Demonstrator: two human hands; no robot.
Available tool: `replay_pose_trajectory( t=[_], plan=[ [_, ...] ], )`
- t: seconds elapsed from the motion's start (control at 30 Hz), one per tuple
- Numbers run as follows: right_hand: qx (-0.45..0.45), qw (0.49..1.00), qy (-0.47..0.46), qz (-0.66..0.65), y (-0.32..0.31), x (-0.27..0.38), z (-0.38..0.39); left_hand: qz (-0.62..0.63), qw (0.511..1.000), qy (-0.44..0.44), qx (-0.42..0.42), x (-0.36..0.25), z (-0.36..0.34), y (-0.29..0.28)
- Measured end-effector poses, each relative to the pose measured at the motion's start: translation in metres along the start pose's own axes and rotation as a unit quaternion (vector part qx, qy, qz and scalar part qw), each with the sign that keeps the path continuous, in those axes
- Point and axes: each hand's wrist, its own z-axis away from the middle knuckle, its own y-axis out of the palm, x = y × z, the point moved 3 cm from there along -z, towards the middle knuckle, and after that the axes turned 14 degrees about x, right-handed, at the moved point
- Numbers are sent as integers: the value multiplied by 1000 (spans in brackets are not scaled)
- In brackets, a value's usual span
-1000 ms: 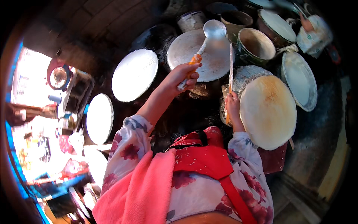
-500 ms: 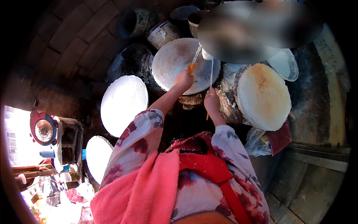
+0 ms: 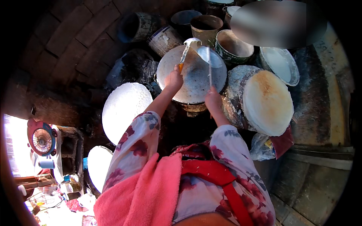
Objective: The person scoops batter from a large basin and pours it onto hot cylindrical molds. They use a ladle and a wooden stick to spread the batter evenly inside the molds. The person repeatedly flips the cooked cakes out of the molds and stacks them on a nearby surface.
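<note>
Just past your fingers (image 3: 178, 72): ladle (image 3: 193, 41) and stick (image 3: 210, 70) over a round grey plate (image 3: 192, 89).
Your left hand (image 3: 174, 80) is wrapped round the ladle's orange handle; your right hand (image 3: 214, 100) grips the stick, which points away from you. Right of your right fingers: a browned white round (image 3: 268, 105). Left of your left fingers: a plain white round (image 3: 126, 109). Beyond both, on the plate beside the tipped ladle bowl: a white patch (image 3: 215, 59). Farther past the fingers: a dark green pot (image 3: 230, 57) and a bucket (image 3: 207, 37).
</note>
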Motion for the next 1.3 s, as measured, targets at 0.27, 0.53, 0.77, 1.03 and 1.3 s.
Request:
replay_pose_trajectory(
  t=[0.27,0.53,0.77,1.03,1.3],
  plan=[
    [69,994,-38,72,6,18,-18,-46,998,-36,-15,9,18,-15],
    [74,984,-63,152,1,-1,-34,-24,994,-98,-32,26,42,-22],
    [2,978,-113,173,-50,-20,-60,32,991,-127,-38,37,88,-30],
    [87,940,-204,261,-44,10,-59,87,985,-145,-43,27,136,-30],
    [118,893,-271,340,-25,12,-71,111,982,-136,-76,30,164,-19]
  ],
)
